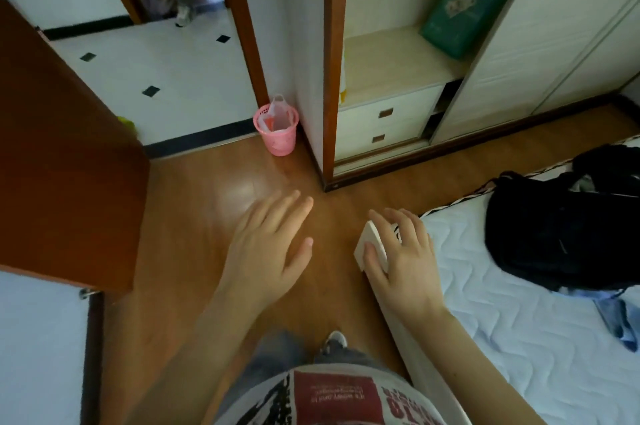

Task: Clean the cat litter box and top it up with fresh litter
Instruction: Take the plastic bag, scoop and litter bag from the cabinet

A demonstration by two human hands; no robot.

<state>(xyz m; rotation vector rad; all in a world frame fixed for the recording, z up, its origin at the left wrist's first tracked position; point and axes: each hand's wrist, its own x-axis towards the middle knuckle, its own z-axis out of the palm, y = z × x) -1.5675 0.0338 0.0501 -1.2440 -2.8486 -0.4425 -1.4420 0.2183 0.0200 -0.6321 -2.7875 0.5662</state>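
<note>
The litter box and the fresh litter are not showing anywhere in what I am looking at, so I am judging the cleaning itself as not yet begun. What I am holding is a small white box-like object (pixel 372 246); my right hand (pixel 401 258) is wrapping over it, thumb on its near face and fingers curling across the top, and I cannot tell what it is. My left hand (pixel 268 244) is hovering over the wooden floor (pixel 194 217) with fingers straight and spread, holding nothing.

Just beside my right hand, the corner of the mattress (pixel 519 286) is lying bare, with a black backpack (pixel 561 217) resting on it. Ahead, a pink wastebasket (pixel 277 128) lined with a thin plastic bag is standing against the wall corner, near the open wardrobe (pixel 388 102) and the doorway to the tiled room (pixel 156 71). A brown door (pixel 65 161) is standing open on my left.

The risk I am seeing is the loose-looking grip: the white thing is sitting under my palm rather than fully enclosed, so walking could let it slip to the floor. The basket's bag is also thin and only loosely draped, so heavy clumped litter tipped into it might drag it down or tear it.
</note>
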